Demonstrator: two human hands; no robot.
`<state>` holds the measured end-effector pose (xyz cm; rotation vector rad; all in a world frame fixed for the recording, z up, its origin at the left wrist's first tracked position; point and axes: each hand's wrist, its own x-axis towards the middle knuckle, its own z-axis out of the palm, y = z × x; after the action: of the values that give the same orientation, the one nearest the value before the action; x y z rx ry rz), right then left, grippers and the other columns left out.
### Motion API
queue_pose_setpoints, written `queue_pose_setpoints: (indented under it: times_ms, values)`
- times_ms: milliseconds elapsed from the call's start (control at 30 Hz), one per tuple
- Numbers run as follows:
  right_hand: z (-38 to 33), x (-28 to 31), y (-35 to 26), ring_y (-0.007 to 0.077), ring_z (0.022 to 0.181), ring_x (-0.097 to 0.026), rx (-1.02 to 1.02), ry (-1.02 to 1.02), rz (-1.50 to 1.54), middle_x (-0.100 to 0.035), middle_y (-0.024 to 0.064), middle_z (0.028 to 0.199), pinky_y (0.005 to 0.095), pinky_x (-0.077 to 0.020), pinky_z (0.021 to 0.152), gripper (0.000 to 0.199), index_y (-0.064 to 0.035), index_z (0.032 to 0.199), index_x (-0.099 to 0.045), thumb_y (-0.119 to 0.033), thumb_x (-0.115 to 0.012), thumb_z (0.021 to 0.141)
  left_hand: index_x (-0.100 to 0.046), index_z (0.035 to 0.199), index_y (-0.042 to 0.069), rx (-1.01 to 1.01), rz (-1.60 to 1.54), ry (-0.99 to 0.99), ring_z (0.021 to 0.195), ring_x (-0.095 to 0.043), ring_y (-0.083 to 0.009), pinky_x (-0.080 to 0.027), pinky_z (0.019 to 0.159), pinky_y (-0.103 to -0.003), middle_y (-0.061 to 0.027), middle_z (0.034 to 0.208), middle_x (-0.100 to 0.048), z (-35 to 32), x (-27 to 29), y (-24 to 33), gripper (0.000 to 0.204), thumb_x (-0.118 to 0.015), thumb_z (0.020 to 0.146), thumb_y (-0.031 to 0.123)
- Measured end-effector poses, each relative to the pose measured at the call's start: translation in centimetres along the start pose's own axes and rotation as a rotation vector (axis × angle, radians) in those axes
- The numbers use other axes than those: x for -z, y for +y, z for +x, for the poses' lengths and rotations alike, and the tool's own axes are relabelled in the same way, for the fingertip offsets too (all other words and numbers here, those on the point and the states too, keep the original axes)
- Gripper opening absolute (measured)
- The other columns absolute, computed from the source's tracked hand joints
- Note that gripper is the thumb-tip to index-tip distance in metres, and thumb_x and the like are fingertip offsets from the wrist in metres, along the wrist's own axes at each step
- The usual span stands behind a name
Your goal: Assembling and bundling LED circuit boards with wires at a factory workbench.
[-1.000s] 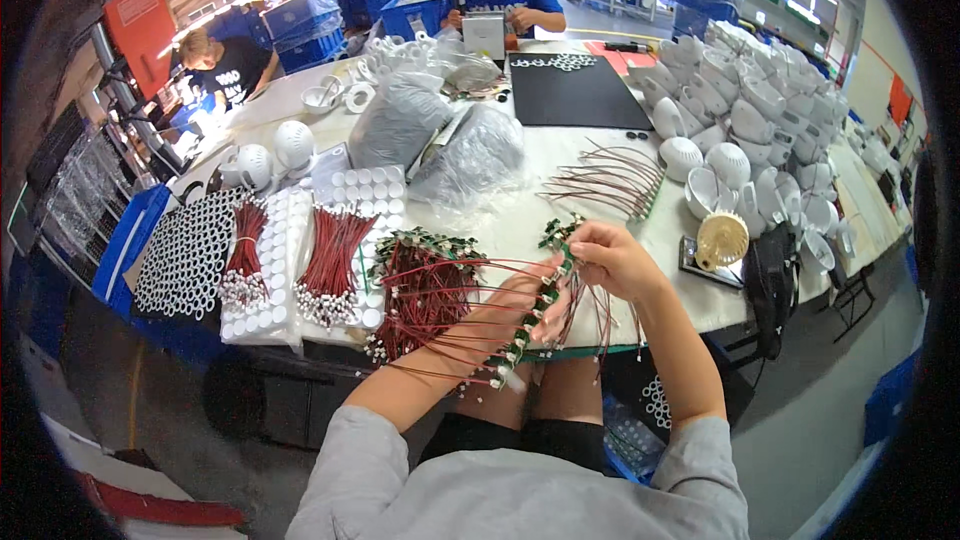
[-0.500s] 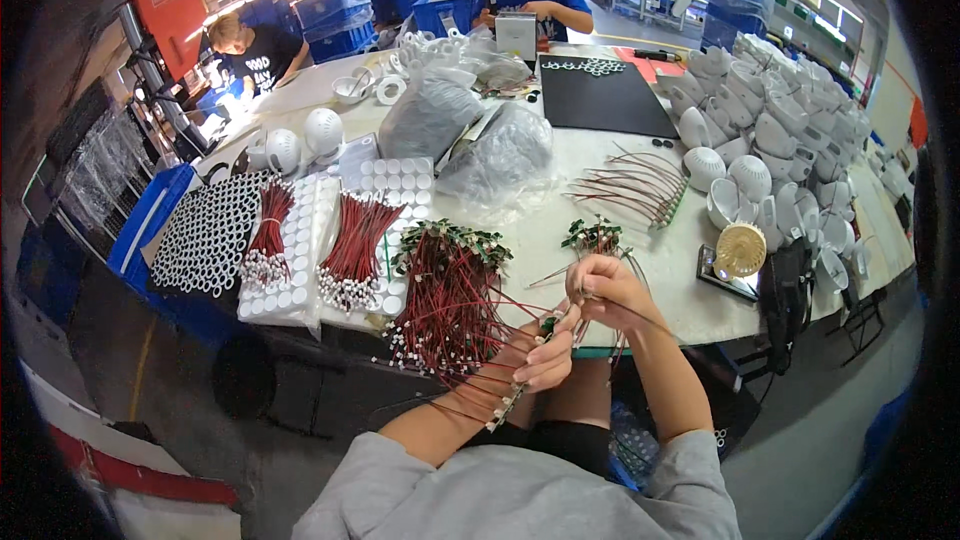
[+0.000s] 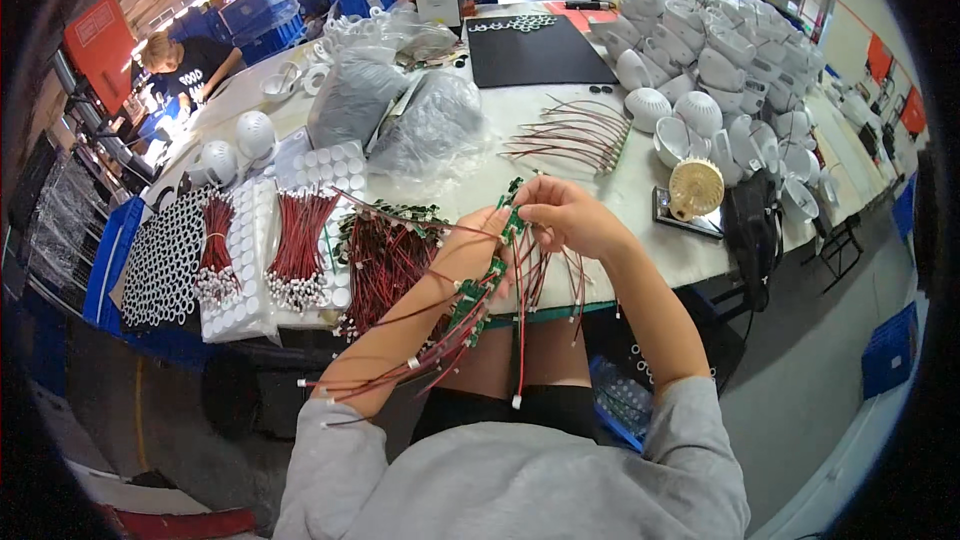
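My left hand (image 3: 478, 248) grips a bundle of red and brown wires with small green circuit boards (image 3: 462, 312) that trails down along my forearm. My right hand (image 3: 562, 214) pinches the top of the same bundle, fingers closed on one green board at about the table's front edge. Loose wire ends hang below both hands over my lap. A heap of similar red wires with green boards (image 3: 385, 250) lies on the white table (image 3: 640, 190) just left of my left hand.
Trays of red wires and white caps (image 3: 262, 260) sit at the left. Clear bags (image 3: 420, 120), a black mat (image 3: 535, 50) and a fan of wires (image 3: 575, 135) lie further back. White lamp housings (image 3: 720, 60) pile at the right. Two people work at the far side.
Both hands have lifted the wire bundle up and a little away from my body, toward the table edge. The bundle now hangs straighter along my left forearm.
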<state>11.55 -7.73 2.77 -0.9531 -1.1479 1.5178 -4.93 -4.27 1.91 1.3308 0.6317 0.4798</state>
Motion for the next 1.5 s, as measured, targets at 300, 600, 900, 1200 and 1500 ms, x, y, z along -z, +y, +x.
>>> queue_pose_setpoints:
  times_ms: [300,600,900,1200,1500]
  values:
    - [1.7,2.3,2.1,0.0065,0.048,-0.046,0.016,0.089,-0.06,-0.051,0.0014,0.068,0.0172,-0.0376,0.044,0.01,-0.0013,0.084,-0.05,-0.006,-0.053,0.077,-0.042,0.095,0.0,-0.009,-0.022,-0.024,0.033,-0.048,-0.0174,-0.036,0.029,-0.025,-0.0086,0.05,-0.049,3.5,0.5,-1.2,0.041,-0.032,0.086,0.039]
    - [0.8,7.4,-0.3,0.0042,0.052,-0.046,0.167,0.122,-0.26,-0.048,-0.0031,0.062,0.0174,-0.0381,0.046,0.007,-0.003,0.081,-0.051,-0.007,-0.054,0.077,-0.041,0.081,0.0,0.023,-0.031,0.036,0.039,-0.048,-0.0181,-0.039,0.031,-0.029,-0.0057,0.054,-0.042,3.9,1.7,-0.4,0.038,-0.035,0.086,0.037]
    - [2.9,6.9,3.3,0.0146,0.053,-0.046,0.609,0.706,-1.204,-0.049,0.0104,0.083,0.024,-0.0392,0.051,0.027,-0.0021,0.095,-0.051,-0.017,-0.058,0.073,-0.041,0.079,0.001,-0.012,0.01,0.077,0.038,-0.048,-0.0179,-0.039,0.032,-0.027,-0.0085,0.051,-0.045,4.5,1.5,-1.1,0.038,-0.033,0.086,0.037]
    - [0.9,-1.6,0.4,0.0038,0.042,-0.041,0.074,0.259,-0.449,-0.047,-0.0001,0.056,0.0176,-0.0309,0.037,0.018,-0.0024,0.083,-0.047,-0.02,-0.05,0.082,-0.039,0.086,0.0,-0.022,0.291,0.214,0.041,-0.052,-0.0173,-0.043,0.032,-0.029,-0.0109,0.059,-0.049,5.3,1.0,-1.3,0.024,-0.037,0.086,0.024]
    - [-0.9,4.7,-2.1,0.0083,0.057,-0.047,0.302,0.159,-0.027,-0.05,0.0021,0.065,0.0204,-0.0382,0.051,0.011,-0.0003,0.089,-0.052,-0.005,-0.049,0.079,-0.04,0.089,0.001,-0.007,0.225,0.145,0.034,-0.047,-0.0174,-0.037,0.034,-0.028,-0.0125,0.052,-0.051,5.3,2.2,-1.3,0.029,-0.033,0.086,0.029]
